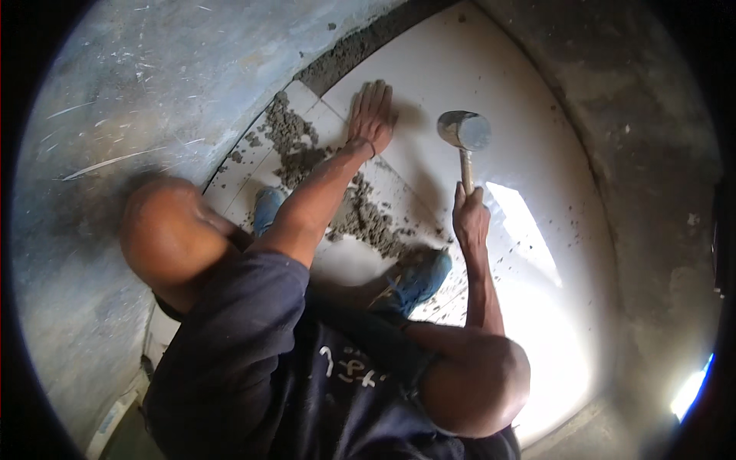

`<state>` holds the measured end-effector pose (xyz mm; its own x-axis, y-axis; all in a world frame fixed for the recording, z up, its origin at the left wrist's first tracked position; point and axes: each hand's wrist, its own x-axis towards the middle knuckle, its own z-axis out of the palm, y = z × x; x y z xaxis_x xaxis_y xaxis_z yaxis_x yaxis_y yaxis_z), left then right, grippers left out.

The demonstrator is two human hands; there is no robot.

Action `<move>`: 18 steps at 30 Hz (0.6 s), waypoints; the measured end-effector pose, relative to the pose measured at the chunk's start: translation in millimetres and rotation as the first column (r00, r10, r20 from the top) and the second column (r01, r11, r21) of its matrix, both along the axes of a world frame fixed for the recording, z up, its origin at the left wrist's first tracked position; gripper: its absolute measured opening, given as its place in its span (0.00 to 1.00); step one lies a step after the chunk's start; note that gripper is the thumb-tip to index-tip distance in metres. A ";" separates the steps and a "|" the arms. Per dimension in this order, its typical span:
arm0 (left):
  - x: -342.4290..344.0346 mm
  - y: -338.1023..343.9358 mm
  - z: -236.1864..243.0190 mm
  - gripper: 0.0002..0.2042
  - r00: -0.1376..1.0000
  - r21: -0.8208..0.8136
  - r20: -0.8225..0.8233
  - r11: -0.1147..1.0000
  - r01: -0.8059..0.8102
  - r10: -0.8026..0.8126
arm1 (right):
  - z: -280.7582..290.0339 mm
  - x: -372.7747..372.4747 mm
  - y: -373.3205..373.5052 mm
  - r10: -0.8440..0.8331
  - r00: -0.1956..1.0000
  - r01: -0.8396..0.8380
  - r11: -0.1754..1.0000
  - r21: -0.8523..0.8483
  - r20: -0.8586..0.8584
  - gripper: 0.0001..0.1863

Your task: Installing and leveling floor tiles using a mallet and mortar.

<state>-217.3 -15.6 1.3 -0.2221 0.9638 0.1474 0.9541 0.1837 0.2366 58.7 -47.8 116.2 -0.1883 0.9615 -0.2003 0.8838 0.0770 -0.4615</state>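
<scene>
My left hand lies flat with its fingers stretched out on a large white tile, close to the tile's left edge. The fingers of my right hand are wrapped round the wooden handle of a rubber mallet. The mallet's grey, rounded head is above the tile, to the right of my left hand; whether it touches the surface I cannot tell. Crumbly grey mortar is scattered in a band over smaller white tiles, below and left of my left hand.
A scuffed grey wall rises on the left, another rough wall on the right. Along the far left edge runs a strip of grey mortar. My blue shoes stand among the crumbs. Bright light glares on the tile at right.
</scene>
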 end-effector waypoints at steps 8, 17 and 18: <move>3.1 -2.7 -0.1 0.30 0.998 0.135 -0.059 0.991 0.010 -0.002 | 6.0 -14.8 13.7 -0.100 0.892 0.210 0.955 0.210 -0.441 0.17; 5.3 -6.7 2.3 0.30 1.000 0.172 0.026 0.985 -0.009 0.005 | 11.7 -7.4 19.1 -0.197 0.897 0.249 0.965 0.085 -0.395 0.18; 6.1 -7.8 3.1 0.30 1.000 0.130 0.028 0.992 -0.009 0.005 | 9.4 -8.1 16.5 -0.201 0.881 0.251 0.966 0.064 -0.428 0.18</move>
<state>-211.1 -23.4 4.4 -0.2346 0.9354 0.2647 0.9456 0.1565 0.2851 50.5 -31.3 125.6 -0.0047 0.9992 -0.0389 0.6131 -0.0278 -0.7895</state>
